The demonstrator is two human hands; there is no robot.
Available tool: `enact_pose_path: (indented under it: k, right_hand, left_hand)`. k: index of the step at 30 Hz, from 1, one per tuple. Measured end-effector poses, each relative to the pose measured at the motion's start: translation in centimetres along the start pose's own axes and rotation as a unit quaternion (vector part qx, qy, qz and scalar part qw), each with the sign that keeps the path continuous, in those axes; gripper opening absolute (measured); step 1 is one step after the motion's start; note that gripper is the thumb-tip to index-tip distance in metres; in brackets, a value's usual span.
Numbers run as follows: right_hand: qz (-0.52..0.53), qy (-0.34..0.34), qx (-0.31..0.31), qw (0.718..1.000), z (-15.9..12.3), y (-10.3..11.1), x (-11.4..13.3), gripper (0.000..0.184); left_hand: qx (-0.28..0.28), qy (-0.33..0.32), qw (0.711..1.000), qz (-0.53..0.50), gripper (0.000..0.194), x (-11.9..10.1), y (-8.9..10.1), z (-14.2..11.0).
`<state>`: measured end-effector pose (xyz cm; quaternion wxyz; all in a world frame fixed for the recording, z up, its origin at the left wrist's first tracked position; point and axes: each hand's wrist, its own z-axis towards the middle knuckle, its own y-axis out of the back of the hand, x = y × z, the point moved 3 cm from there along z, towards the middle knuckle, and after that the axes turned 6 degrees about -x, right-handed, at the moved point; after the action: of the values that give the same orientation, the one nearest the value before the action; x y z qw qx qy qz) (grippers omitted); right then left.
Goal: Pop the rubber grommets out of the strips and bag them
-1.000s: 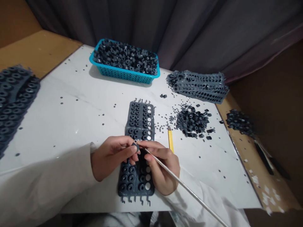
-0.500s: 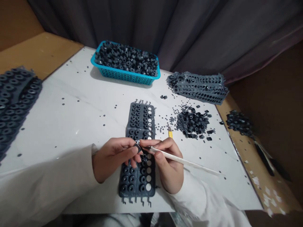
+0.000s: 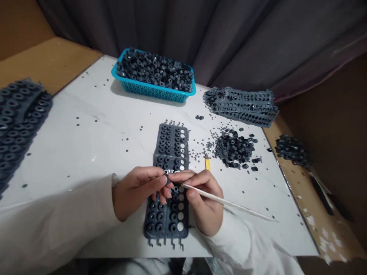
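A dark grey moulded sheet (image 3: 171,147) full of small rings lies lengthwise on the white board (image 3: 94,126) in front of me; its right column shows empty round holes. My left hand (image 3: 137,189) rests over the sheet's middle, thumb and forefinger pinched on a small dark ring (image 3: 167,178). My right hand (image 3: 202,200) meets it fingertip to fingertip and grips a thin white rod (image 3: 229,202), which slants away to the lower right. The rod's tip sits at the ring.
A blue basket (image 3: 155,91) heaped with dark rings stands at the back. Emptied sheets (image 3: 242,106) are stacked back right, a loose ring pile (image 3: 233,149) and a yellow pencil (image 3: 207,162) right of the sheet. More filled sheets (image 3: 17,122) lie far left.
The white rod has swung from pointing steeply down-right toward me to lying flatter to the right. My right hand has turned over the sheet. The left hand has stayed pinched on the ring.
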<state>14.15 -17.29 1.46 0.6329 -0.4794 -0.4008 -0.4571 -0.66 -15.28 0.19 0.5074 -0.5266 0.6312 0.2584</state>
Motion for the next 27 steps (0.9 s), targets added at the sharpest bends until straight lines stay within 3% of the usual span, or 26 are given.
enact_pose_path:
  k: [19, 27]
  right_hand:
    - [-0.067, 0.048, 0.003, 0.997, -0.12, 0.18, 0.07, 0.003]
    - [-0.153, 0.106, 0.023, 0.982, -0.75, 0.46, -0.02, 0.017]
  left_hand:
    - [-0.002, -0.010, 0.999, 0.031, 0.043, 0.22, 0.12, 0.02]
    - [0.010, -0.016, 0.999, 0.042, 0.044, 0.12, 0.03, 0.06]
